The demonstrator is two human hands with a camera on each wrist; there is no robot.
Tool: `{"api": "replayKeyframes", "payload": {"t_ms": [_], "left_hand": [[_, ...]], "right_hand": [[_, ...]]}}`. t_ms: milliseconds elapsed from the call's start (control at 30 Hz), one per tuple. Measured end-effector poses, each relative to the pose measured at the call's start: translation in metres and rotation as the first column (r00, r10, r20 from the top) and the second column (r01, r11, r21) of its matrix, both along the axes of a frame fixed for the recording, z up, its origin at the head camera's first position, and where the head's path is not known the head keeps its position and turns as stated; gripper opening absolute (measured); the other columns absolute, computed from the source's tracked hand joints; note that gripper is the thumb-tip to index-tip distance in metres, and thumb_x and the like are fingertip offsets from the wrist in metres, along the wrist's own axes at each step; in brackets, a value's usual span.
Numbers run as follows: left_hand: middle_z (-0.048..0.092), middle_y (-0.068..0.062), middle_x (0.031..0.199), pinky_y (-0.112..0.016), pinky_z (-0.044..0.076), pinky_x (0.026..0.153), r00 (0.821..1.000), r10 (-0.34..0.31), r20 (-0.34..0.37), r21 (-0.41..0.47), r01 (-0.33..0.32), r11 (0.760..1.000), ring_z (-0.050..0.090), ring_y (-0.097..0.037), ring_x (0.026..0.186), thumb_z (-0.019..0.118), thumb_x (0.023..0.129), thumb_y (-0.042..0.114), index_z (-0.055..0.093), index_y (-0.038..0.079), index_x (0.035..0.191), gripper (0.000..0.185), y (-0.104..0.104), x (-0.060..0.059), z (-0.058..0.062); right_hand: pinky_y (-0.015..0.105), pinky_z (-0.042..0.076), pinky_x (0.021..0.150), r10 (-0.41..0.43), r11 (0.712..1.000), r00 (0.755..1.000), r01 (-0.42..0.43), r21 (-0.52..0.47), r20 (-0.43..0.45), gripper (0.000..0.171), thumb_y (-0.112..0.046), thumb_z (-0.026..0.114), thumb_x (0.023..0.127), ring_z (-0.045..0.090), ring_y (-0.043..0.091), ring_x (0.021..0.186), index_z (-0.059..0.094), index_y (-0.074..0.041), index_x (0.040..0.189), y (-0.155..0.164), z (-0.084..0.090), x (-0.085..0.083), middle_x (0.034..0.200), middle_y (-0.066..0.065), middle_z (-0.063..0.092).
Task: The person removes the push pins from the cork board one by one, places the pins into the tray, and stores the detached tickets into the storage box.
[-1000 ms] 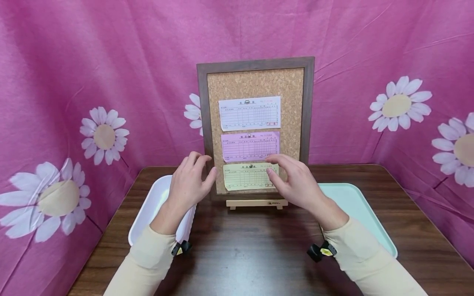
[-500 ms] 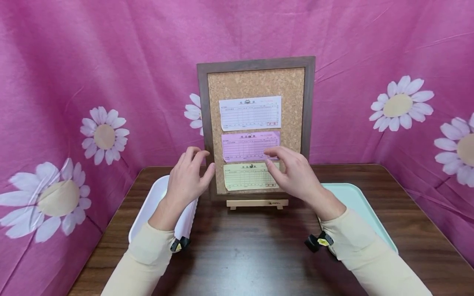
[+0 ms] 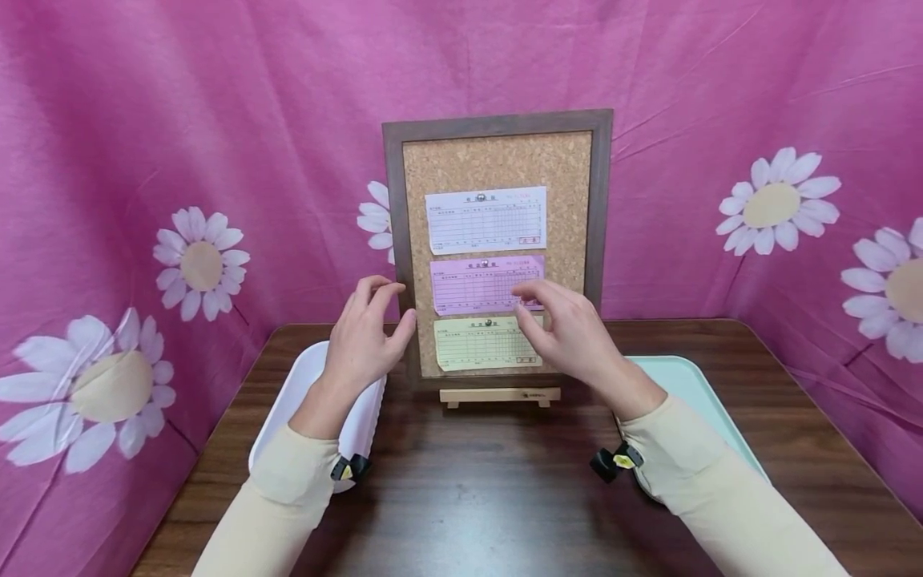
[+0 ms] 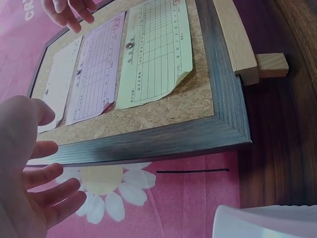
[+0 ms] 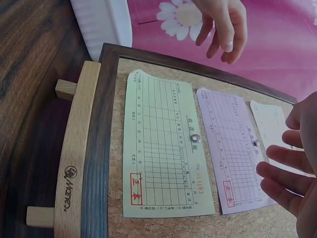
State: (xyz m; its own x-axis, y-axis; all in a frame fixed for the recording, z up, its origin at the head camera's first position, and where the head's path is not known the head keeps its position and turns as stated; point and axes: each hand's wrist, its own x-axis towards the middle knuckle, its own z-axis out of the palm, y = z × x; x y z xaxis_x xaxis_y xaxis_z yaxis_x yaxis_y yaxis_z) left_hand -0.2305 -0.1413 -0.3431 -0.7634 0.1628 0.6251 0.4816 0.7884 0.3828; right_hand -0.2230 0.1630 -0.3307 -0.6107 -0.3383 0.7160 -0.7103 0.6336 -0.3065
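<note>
A framed corkboard (image 3: 497, 164) stands on a small wooden easel (image 3: 500, 395). Three printed receipt slips hang on it in a column, each with a round-headed pin near its top edge: a white slip (image 3: 486, 220), a pink-purple slip (image 3: 469, 288) and a yellow-green slip (image 3: 476, 344). My left hand (image 3: 364, 336) hovers by the frame's left side, its fingers loosely bent around nothing. Before the lower right of the board is my right hand (image 3: 573, 328), also holding nothing, and it covers part of the lower two slips. Whether its fingertips touch the paper I cannot tell.
A white tray (image 3: 288, 401) lies on the dark wooden table (image 3: 461, 497) at the left, partly under my left forearm. At the right a mint-green tray (image 3: 692, 393) is partly covered by my right arm. Behind everything hangs a pink cloth (image 3: 303, 96) with white daisies.
Both hands have risen slightly, and the left has drifted a little leftward. The board, slips and trays stay where they were.
</note>
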Motion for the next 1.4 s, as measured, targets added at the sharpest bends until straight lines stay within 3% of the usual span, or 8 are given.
{"api": "replayKeyframes", "payload": {"t_ms": [300, 567, 733, 900, 1400], "left_hand": [[0.055, -0.019, 0.145, -0.059, 0.051, 0.105, 1.0, -0.01, -0.009, 0.03, 0.01, 0.999, 0.056, -0.043, 0.131, 0.07, 0.098, 0.025, 0.07, 0.002, 0.132, 0.041, 0.002, -0.005, 0.003], [0.053, -0.019, 0.148, -0.058, 0.049, 0.107, 1.0, -0.022, -0.004, 0.04, 0.022, 0.999, 0.055, -0.043, 0.132, 0.069, 0.098, 0.025, 0.07, 0.002, 0.133, 0.041, 0.002, -0.007, 0.006], [0.052, -0.019, 0.151, -0.059, 0.048, 0.109, 1.0, -0.023, 0.016, 0.044, 0.023, 0.999, 0.055, -0.043, 0.134, 0.068, 0.098, 0.024, 0.069, 0.002, 0.134, 0.042, 0.001, -0.01, 0.008], [0.05, -0.018, 0.154, -0.059, 0.049, 0.109, 0.999, -0.027, 0.035, 0.055, 0.025, 0.998, 0.055, -0.042, 0.135, 0.067, 0.099, 0.025, 0.068, 0.004, 0.136, 0.042, 0.001, -0.013, 0.009], [0.051, -0.02, 0.155, -0.06, 0.049, 0.11, 0.999, -0.05, -0.003, 0.054, 0.05, 0.997, 0.054, -0.043, 0.137, 0.067, 0.099, 0.022, 0.066, 0.005, 0.14, 0.045, 0.005, -0.021, 0.017]], "right_hand": [[0.051, 0.06, 0.093, -0.033, 0.999, 0.998, 0.033, -0.009, 0.053, 0.024, -0.008, 0.068, 0.099, 0.076, 0.034, 0.102, 0.074, 0.002, 0.12, 0.0, 0.003, -0.007, 0.114, 0.019, 0.079], [0.049, 0.06, 0.089, -0.047, 0.999, 0.995, 0.048, -0.013, 0.086, 0.024, -0.009, 0.068, 0.1, 0.076, 0.032, 0.1, 0.075, 0.001, 0.12, 0.0, 0.005, -0.011, 0.112, 0.017, 0.079], [0.048, 0.06, 0.083, -0.045, 0.999, 0.997, 0.045, -0.006, 0.068, 0.023, -0.007, 0.066, 0.099, 0.075, 0.031, 0.096, 0.075, 0.0, 0.12, -0.002, 0.006, -0.014, 0.11, 0.016, 0.079], [0.048, 0.061, 0.084, -0.033, 0.999, 0.998, 0.033, -0.005, 0.052, 0.022, -0.006, 0.066, 0.099, 0.075, 0.032, 0.096, 0.074, 0.001, 0.119, -0.003, 0.009, -0.016, 0.109, 0.017, 0.079], [0.052, 0.062, 0.089, -0.02, 0.999, 0.998, 0.023, -0.038, 0.065, 0.025, -0.005, 0.064, 0.099, 0.076, 0.035, 0.1, 0.073, 0.003, 0.121, -0.008, 0.017, -0.023, 0.113, 0.02, 0.078]]}}
